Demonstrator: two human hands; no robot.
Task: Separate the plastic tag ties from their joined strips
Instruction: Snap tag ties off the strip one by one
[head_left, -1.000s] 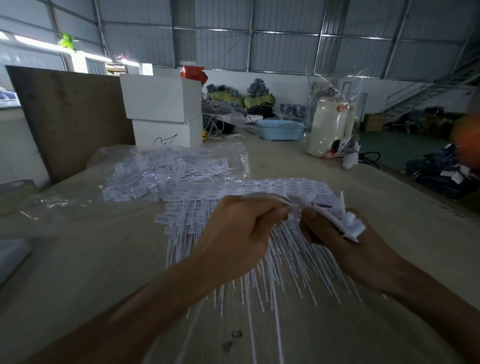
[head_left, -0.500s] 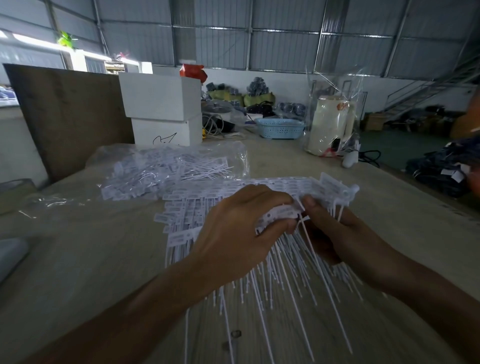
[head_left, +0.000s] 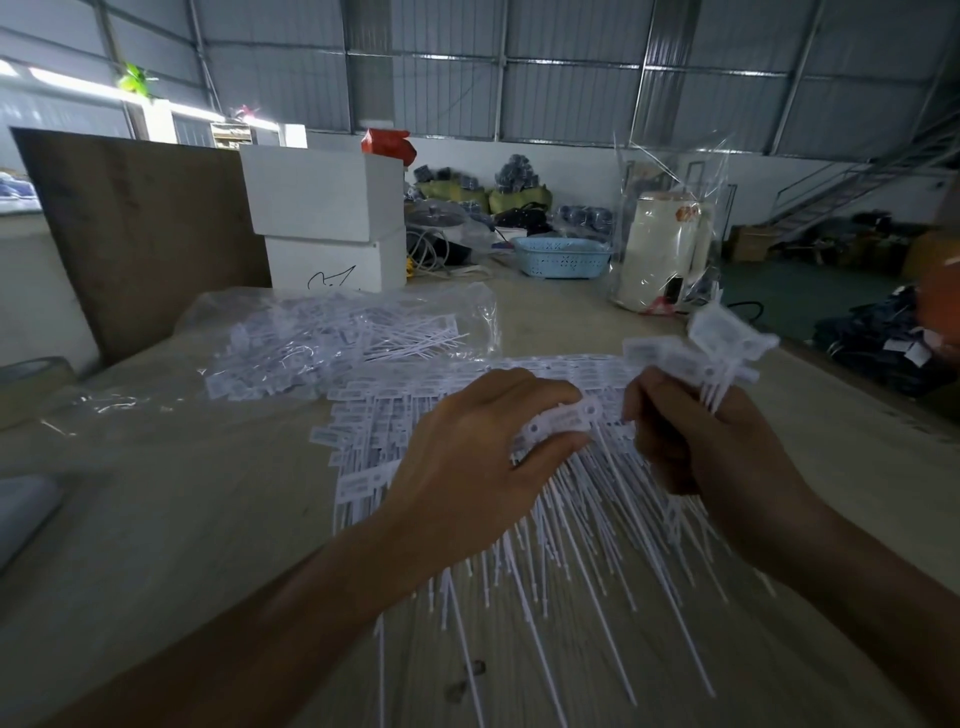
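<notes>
A heap of white plastic tag ties (head_left: 405, 415) in joined strips lies on the wooden table (head_left: 182, 519), their thin tails fanning toward me. My left hand (head_left: 478, 457) pinches a short strip of tag heads (head_left: 561, 421) between thumb and fingers. My right hand (head_left: 701, 441) grips a bunch of tag ties (head_left: 696, 348), heads sticking up above the fingers and tails running down through the fist. The two hands are a small gap apart above the heap.
A clear plastic bag of more tag ties (head_left: 332, 343) lies behind the heap. Two stacked white boxes (head_left: 327, 218), a brown board (head_left: 140, 234), a blue basket (head_left: 561, 257) and a wrapped cream appliance (head_left: 665, 249) stand at the back. The table's right edge (head_left: 857, 395) drops to the floor.
My right hand has lifted its bunch of ties up and to the right, away from my left hand. The left hand keeps pinching its strip and has barely moved.
</notes>
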